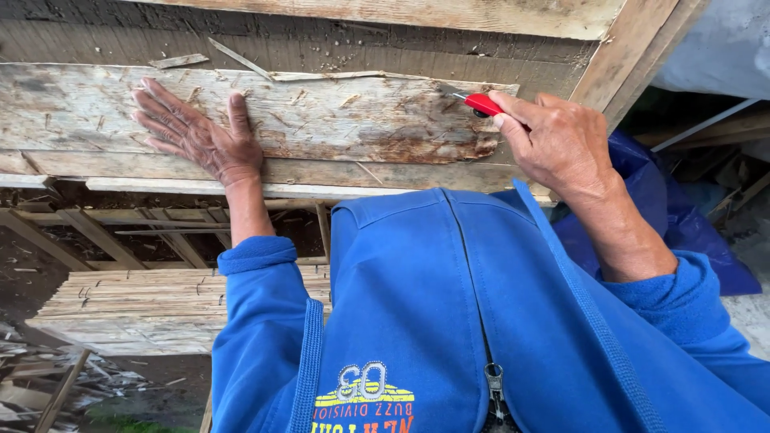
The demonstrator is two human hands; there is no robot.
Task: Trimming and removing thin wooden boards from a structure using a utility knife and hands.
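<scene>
My left hand [196, 132] lies flat, fingers spread, on a weathered grey wooden plank [337, 116] that runs across the bench. My right hand [557, 140] grips a small red-handled tool [481, 103] near the plank's right end; its dark tip points left onto the wood, where the surface is brown and splintered. Both arms wear blue jacket sleeves, and the zipped blue jacket front fills the lower middle.
More rough boards [449, 12] stand behind the plank. A bundle of thin light wooden slats [144, 309] lies below the bench at the left, with scrap wood on the ground. A blue plastic bag [682, 216] sits at the right.
</scene>
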